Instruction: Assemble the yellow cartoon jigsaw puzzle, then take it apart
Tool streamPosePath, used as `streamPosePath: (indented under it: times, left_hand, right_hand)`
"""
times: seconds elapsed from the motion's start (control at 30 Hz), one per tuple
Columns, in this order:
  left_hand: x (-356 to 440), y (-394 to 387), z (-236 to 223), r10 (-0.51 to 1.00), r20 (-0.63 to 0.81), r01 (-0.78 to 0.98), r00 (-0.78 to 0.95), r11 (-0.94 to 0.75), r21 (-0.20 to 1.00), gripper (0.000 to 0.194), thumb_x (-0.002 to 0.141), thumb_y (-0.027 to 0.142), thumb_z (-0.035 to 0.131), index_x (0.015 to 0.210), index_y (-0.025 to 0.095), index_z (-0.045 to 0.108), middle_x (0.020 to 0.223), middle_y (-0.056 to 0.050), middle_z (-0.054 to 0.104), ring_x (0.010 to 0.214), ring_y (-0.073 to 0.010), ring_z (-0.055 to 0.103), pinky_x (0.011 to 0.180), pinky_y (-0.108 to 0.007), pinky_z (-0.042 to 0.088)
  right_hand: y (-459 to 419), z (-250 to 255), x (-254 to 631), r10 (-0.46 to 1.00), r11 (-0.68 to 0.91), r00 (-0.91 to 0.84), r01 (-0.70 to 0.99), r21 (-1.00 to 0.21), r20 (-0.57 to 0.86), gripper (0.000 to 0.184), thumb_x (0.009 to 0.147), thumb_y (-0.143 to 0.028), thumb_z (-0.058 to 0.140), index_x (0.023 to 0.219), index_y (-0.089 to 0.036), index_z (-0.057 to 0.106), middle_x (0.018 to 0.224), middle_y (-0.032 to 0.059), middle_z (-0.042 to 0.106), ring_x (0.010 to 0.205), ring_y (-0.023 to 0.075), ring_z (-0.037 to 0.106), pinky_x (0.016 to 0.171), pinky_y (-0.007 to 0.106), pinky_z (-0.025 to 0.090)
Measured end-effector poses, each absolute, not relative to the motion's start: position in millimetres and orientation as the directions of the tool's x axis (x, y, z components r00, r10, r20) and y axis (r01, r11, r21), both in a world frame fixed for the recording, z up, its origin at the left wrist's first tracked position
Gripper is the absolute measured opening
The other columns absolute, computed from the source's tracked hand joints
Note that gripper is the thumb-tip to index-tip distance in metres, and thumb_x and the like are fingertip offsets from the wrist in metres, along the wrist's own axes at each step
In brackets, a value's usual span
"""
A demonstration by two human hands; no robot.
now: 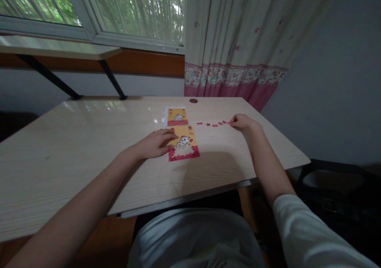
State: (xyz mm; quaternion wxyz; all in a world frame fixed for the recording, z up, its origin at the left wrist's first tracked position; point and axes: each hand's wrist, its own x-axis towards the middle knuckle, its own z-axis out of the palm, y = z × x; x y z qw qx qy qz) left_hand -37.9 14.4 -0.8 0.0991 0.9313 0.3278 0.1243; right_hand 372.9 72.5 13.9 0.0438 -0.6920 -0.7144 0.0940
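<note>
A jigsaw puzzle point(186, 135) in yellow and red, with a white cartoon animal, lies on the table; a gap in its lower middle shows bare tabletop. My left hand point(154, 143) rests on its left edge, fingers spread. Behind the puzzle lies a picture card point(177, 111) with a similar design. To the right, several loose red puzzle pieces point(214, 125) form an uneven row. My right hand point(241, 121) is at the row's right end, thumb and fingertips pinched on a red piece point(229, 123) that is partly hidden.
The pale wooden table point(89, 141) has a round cable hole point(193, 100) near its back edge. A raised shelf point(59, 48) on black supports stands at the back left. Behind are a window and a curtain point(232, 42). A black chair point(336, 180) is at the right.
</note>
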Motion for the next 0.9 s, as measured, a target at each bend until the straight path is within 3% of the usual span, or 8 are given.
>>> streamPosePath:
  times: [0.3, 0.4, 0.57, 0.7, 0.8, 0.9]
  left_hand:
    - [-38, 14, 0, 0.638, 0.155, 0.595, 0.754, -0.764, 0.249, 0.04, 0.084, 0.031, 0.049, 0.12, 0.013, 0.057, 0.128, -0.017, 0.052, 0.118, -0.0278, 0.05, 0.101, -0.043, 0.039]
    - [-38, 15, -2, 0.637, 0.151, 0.599, 0.756, -0.766, 0.234, 0.041, 0.084, 0.03, 0.048, 0.12, 0.013, 0.057, 0.128, -0.017, 0.051, 0.118, -0.0278, 0.049, 0.1, -0.044, 0.039]
    - [-37, 14, -1, 0.639, 0.187, 0.594, 0.746, -0.766, 0.246, 0.038, 0.083, 0.03, 0.051, 0.117, 0.014, 0.059, 0.126, -0.016, 0.053, 0.116, -0.028, 0.051, 0.099, -0.045, 0.04]
    - [-33, 10, 4, 0.624, 0.252, 0.558, 0.74, -0.778, 0.289, 0.033, 0.082, 0.029, 0.051, 0.109, 0.014, 0.062, 0.116, -0.014, 0.059, 0.109, -0.0263, 0.054, 0.095, -0.044, 0.043]
    - [-25, 4, 7, 0.644, 0.316, 0.527, 0.697, -0.759, 0.382, 0.027, 0.084, 0.03, 0.049, 0.101, 0.016, 0.065, 0.104, -0.01, 0.064, 0.101, -0.0231, 0.057, 0.09, -0.039, 0.045]
    - [-15, -1, 9, 0.706, 0.355, 0.518, 0.613, -0.699, 0.493, 0.023, 0.085, 0.029, 0.05, 0.097, 0.017, 0.066, 0.097, -0.007, 0.067, 0.093, -0.0203, 0.059, 0.086, -0.037, 0.047]
  right_hand:
    - [69, 17, 369, 0.996, 0.049, -0.064, 0.979, -0.198, -0.069, 0.016, 0.071, -0.017, 0.058, 0.083, -0.013, 0.066, 0.076, 0.0052, 0.066, 0.063, 0.0113, 0.053, 0.058, 0.021, 0.037]
    - [65, 19, 363, 0.996, 0.084, -0.088, 0.973, -0.217, -0.008, 0.013, 0.071, -0.016, 0.056, 0.08, -0.014, 0.064, 0.074, 0.005, 0.064, 0.062, 0.0112, 0.051, 0.058, 0.022, 0.036]
    - [58, 18, 330, 0.978, 0.198, -0.138, 0.849, -0.49, 0.156, 0.009, 0.071, -0.021, 0.057, 0.078, -0.016, 0.058, 0.067, 0.0019, 0.059, 0.059, 0.0099, 0.047, 0.054, 0.021, 0.034]
    - [50, 15, 285, 0.958, 0.282, -0.215, 0.594, -0.753, 0.19, 0.014, 0.07, -0.027, 0.059, 0.077, -0.016, 0.054, 0.066, 0.0011, 0.057, 0.058, 0.0095, 0.048, 0.054, 0.021, 0.036]
    - [40, 11, 252, 0.923, 0.344, -0.314, 0.419, -0.84, 0.222, 0.018, 0.066, -0.027, 0.064, 0.077, -0.016, 0.057, 0.064, -0.0014, 0.055, 0.056, 0.0082, 0.045, 0.052, 0.021, 0.034]
    - [28, 5, 225, 0.903, 0.301, -0.395, 0.305, -0.904, 0.167, 0.024, 0.064, -0.034, 0.068, 0.076, -0.016, 0.058, 0.055, -0.0061, 0.047, 0.049, 0.0062, 0.038, 0.047, 0.019, 0.028]
